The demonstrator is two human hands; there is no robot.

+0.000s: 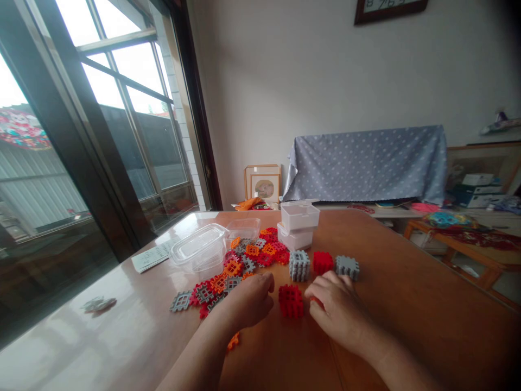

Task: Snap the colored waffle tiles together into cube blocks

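Note:
My left hand [257,301] is over the table with its fingers curled in, just left of a red stack of waffle blocks [291,301]. Whatever those fingers may hold is hidden. On the other side of that stack, my right hand [337,304] curves over an orange waffle block [316,300], mostly covered by the fingers. Behind the hands stand a grey stack [299,265], a second red stack [323,262] and another grey stack [347,266]. Loose red, orange and grey waffle blocks [233,267] lie heaped left of and beyond my left hand.
Two white plastic boxes [300,217] stand stacked behind the blocks. Clear plastic containers [199,247] sit at the left, by a written sheet [152,256]. A small clear bundle [99,304] lies on the wooden table [407,282]. A wooden stool [468,252] is at the right.

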